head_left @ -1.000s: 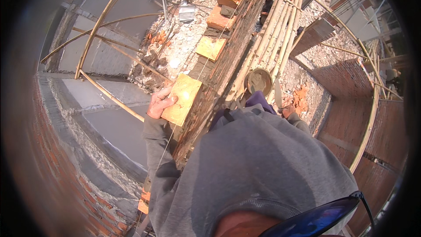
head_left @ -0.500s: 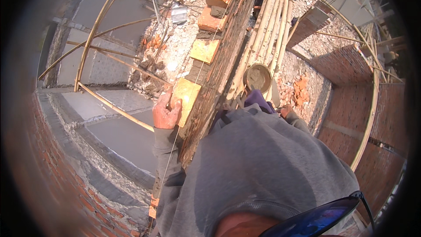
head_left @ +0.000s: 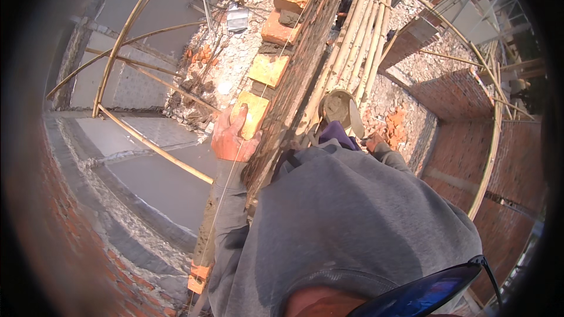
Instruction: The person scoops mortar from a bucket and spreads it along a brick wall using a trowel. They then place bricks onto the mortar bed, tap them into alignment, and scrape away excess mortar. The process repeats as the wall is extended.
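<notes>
My left hand (head_left: 231,136) is closed round the near end of a yellow-orange brick (head_left: 252,111), the nearest in a row on top of a wall. A thin string (head_left: 223,185) runs lengthwise along the row, passing over this hand. Grey mortar (head_left: 275,49) shows between bricks farther along. At my right side, my right hand (head_left: 375,142) grips a trowel, whose metal blade (head_left: 356,118) stands at the right rim of a round pan (head_left: 324,105). Wet mortar (head_left: 338,106) lies in the pan. My sleeve and body hide part of the wall's near end.
Bamboo poles (head_left: 358,41) form a platform right of the rough brick wall face (head_left: 294,91). More bamboo poles (head_left: 155,145) cross the lower area at left. Rubble (head_left: 217,70) covers the ground beyond. An orange brick piece (head_left: 198,277) lies by the string near me.
My left hand has slid toward the brick's near end and wraps it more fully. The trowel has moved left, up against the pan's rim.
</notes>
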`<state>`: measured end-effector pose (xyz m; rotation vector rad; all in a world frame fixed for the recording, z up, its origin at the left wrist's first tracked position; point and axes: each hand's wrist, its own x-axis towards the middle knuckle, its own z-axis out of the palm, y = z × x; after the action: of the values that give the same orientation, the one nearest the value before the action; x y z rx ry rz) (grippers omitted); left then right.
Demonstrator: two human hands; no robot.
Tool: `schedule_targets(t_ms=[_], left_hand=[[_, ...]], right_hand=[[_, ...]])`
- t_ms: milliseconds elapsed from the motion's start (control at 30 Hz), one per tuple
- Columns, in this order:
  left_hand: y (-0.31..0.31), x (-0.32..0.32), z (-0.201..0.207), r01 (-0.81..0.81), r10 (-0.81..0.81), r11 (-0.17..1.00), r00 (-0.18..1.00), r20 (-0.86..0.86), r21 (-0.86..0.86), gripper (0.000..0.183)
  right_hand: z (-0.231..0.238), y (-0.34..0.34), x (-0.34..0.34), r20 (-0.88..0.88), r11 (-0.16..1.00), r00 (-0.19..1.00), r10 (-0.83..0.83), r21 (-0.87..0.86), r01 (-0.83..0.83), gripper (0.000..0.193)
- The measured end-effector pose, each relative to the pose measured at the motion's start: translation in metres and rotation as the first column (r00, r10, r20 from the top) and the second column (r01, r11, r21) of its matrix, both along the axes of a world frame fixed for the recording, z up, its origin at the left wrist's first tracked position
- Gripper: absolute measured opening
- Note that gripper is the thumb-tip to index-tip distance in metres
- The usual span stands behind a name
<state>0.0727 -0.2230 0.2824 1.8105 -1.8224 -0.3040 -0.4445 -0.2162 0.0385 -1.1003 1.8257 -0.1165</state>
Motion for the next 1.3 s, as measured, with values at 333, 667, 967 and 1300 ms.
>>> schedule_targets(t_ms=[333, 667, 967, 1300], left_hand=[[-0.005, -0.006, 0.008, -0.069, 0.048, 0.975, 0.994, 0.102, 0.213, 0.091], [0.041, -0.015, 0.015, -0.339, 0.383, 0.905, 0.912, -0.147, 0.256, 0.09], [0.038, -0.017, 0.001, -0.393, 0.43, 0.889, 0.893, -0.13, 0.236, 0.092], [0.055, -0.02, -0.014, -0.549, 0.577, 0.815, 0.796, -0.18, 0.187, 0.11]], right_hand=[[-0.015, -0.039, -0.031, -0.274, 0.966, 0.93, 0.246, -0.005, -0.257, 0.048], [0.058, -0.169, -0.043, 0.325, 0.85, 0.786, 0.525, -0.159, -0.502, 0.048], [0.201, -0.271, -0.015, 0.312, 0.491, 0.415, 0.855, -0.225, -0.842, 0.031], [0.409, -0.258, 0.144, 0.526, 0.379, 0.009, 0.85, -0.601, -0.704, 0.046]])
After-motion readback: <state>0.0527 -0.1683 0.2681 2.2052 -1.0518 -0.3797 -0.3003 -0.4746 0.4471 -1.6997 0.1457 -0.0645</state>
